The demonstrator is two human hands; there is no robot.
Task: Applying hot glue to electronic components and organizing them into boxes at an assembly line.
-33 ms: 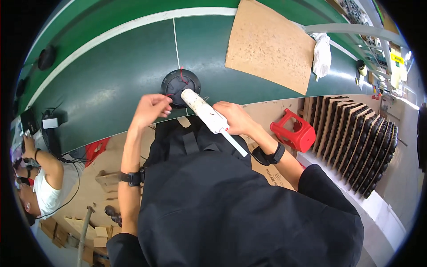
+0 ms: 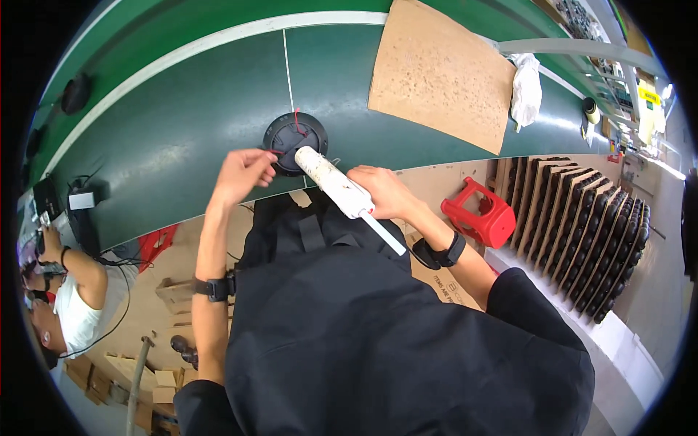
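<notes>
A round black disc-shaped part (image 2: 314, 131) lies on the green table at its near edge, with red wires (image 2: 299, 123) on its upper face. At the left of the disc, my left hand (image 2: 247, 174) has thumb and fingers pinched on the end of a red wire. My right hand (image 2: 382, 191) is closed round a white glue gun (image 2: 342, 190), its stained round front end over the disc's near right side. From the gun's back a white rod (image 2: 382, 236) points towards my body. The gun hides part of the disc, and its tip cannot be made out.
A brown cardboard sheet (image 2: 443, 76) and a white bag (image 2: 526, 91) lie at the right of the table (image 2: 182, 123). Below stand a red stool (image 2: 481, 212) and stacked boards with black round parts (image 2: 582, 232). Another person (image 2: 80, 291) works at the left.
My left hand has risen slightly with the red wire, its fingertips now a little higher beside the disc. The gun has shifted barely at all.
</notes>
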